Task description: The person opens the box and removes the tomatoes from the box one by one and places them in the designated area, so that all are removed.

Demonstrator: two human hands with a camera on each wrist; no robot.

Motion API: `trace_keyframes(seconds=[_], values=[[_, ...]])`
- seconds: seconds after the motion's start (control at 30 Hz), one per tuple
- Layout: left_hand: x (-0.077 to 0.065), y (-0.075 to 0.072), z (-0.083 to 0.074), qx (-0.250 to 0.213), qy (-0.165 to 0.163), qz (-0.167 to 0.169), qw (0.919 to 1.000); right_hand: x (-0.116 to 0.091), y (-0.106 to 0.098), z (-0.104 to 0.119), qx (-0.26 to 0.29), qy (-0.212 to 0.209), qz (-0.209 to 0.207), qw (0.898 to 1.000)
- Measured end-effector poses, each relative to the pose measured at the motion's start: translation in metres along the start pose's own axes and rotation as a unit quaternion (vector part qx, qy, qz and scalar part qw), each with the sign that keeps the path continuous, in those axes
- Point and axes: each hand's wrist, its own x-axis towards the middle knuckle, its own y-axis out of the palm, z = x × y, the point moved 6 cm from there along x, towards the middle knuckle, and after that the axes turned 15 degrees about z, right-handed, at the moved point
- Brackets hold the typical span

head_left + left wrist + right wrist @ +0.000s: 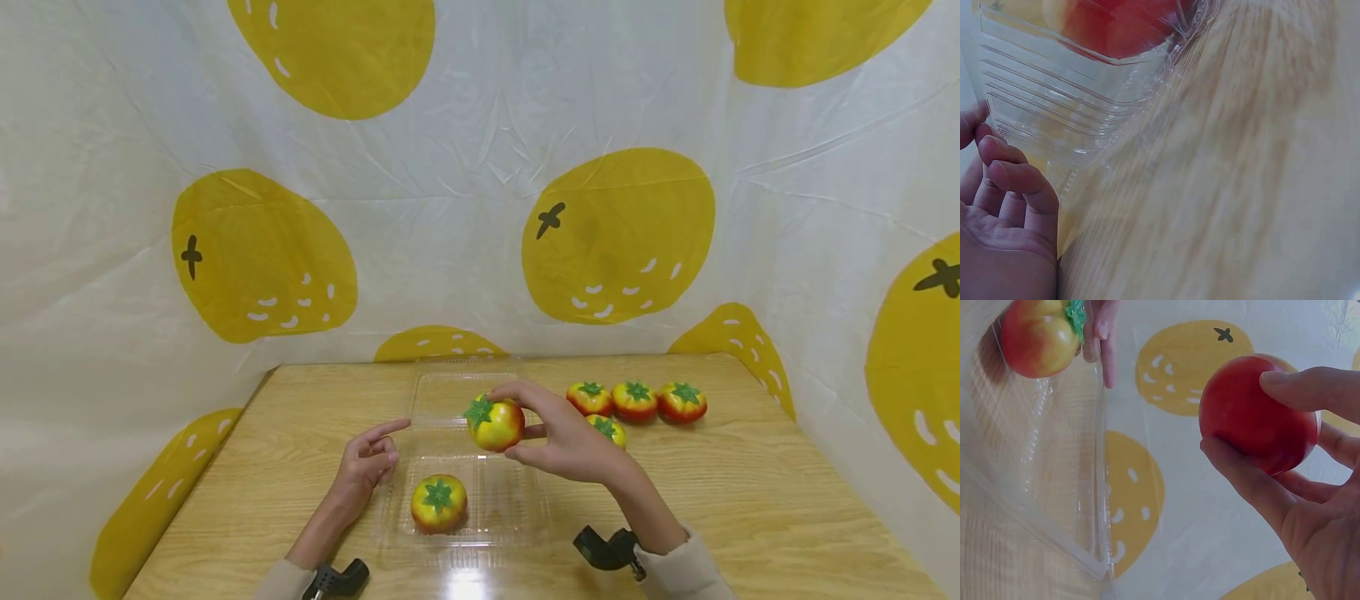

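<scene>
My right hand holds a yellow-and-red tomato with a green leafy top between thumb and fingers. The tomato hangs above the back part of a clear plastic clamshell box; its red underside faces the right wrist camera. Inside the box, on the left, sits another tomato, its green top upward. My left hand is at the box's back left edge, with index finger stretched out and the other fingers loosely bent. In the left wrist view its fingertips are close to the box corner.
Several more tomatoes stand grouped at the back right of the wooden table. The box's transparent lid lies opened toward the back. A white curtain with yellow fruit prints hangs behind the table and along its sides.
</scene>
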Motion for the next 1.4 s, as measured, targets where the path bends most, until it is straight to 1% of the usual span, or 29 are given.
trace_keyframes(seconds=[0.2,0.37,0.83,1.13,1.4], values=[[0.000,-0.001,0.001,0.002,-0.004,0.000,1.0000,-0.003,-0.003,-0.002,-0.003,-0.012,-0.014,1.000],[0.000,0.000,0.000,0.002,-0.002,0.004,1.0000,-0.005,-0.005,-0.004,-0.012,-0.010,-0.026,1.000],[0.001,-0.001,0.001,0.003,-0.004,0.003,1.0000,-0.011,-0.009,-0.007,-0.004,-0.006,-0.033,0.999],[0.001,0.000,0.000,0.004,0.005,0.005,1.0000,-0.016,-0.015,-0.011,-0.001,-0.014,-0.045,0.999],[0.000,0.000,0.000,0.008,0.000,0.006,0.9999,-0.019,-0.020,-0.013,0.004,-0.002,-0.046,0.999]])
